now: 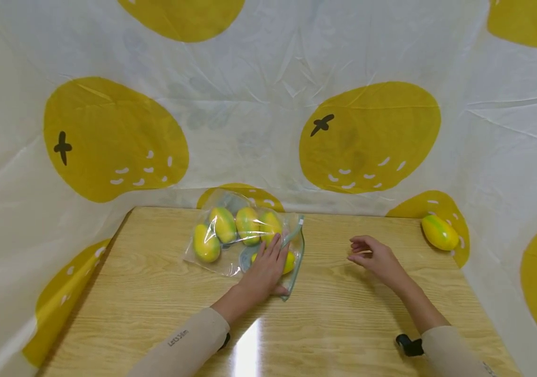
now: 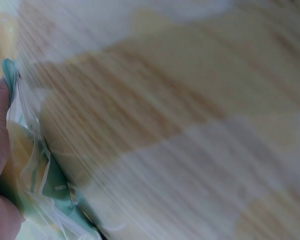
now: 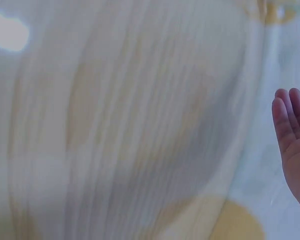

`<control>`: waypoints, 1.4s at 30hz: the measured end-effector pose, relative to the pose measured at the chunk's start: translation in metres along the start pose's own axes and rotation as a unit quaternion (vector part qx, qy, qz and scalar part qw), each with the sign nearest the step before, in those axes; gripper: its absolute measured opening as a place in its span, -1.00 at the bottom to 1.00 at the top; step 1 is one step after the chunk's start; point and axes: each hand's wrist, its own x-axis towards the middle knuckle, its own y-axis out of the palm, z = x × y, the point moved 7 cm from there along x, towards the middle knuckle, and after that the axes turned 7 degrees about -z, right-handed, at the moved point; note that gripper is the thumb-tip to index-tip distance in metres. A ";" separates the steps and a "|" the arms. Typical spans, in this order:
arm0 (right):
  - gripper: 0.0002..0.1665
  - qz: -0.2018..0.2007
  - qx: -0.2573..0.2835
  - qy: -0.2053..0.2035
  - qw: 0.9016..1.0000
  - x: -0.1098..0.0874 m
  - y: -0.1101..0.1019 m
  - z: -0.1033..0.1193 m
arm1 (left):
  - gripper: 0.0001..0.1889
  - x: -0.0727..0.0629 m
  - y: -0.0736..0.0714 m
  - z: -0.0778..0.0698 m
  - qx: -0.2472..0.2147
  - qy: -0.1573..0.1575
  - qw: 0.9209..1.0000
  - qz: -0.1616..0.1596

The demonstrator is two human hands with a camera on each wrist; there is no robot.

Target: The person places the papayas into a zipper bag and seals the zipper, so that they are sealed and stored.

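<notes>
A clear zip bag (image 1: 230, 264) with a teal-green closure edge lies on the table, holding several yellow-green mangoes (image 1: 207, 244). My left hand (image 1: 263, 269) rests on the bag near its mouth, fingers laid out over a mango (image 1: 289, 262) that is partly hidden beneath them. In the left wrist view, a digit of that hand touches the green strip (image 2: 10, 77) of the bag. Off to the right, my right hand (image 1: 374, 259) hovers over the table with loosely bent fingers and nothing in them. A single mango (image 1: 439, 232) lies outside the bag at the back right.
The wood-grain table (image 1: 334, 314) reflects a bright light near its front. A white cloth (image 1: 249, 125) printed with big yellow fruits rises behind and at both sides. Dark wrist straps (image 1: 409, 345) show at the sleeves.
</notes>
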 end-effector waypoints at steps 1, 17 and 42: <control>-0.40 -0.007 -0.008 0.009 1.000 -0.001 -0.010 -0.006 | 0.42 0.000 0.000 0.000 -0.002 -0.001 1.000 0.000; 0.01 -0.164 -0.148 0.095 0.971 0.006 -0.129 -0.077 | 0.40 0.002 -0.001 0.001 -0.017 -0.014 1.000 -0.015; 0.20 -0.116 -0.266 0.159 0.944 0.009 -0.162 -0.128 | 0.42 0.001 0.001 0.001 -0.019 -0.006 1.000 -0.002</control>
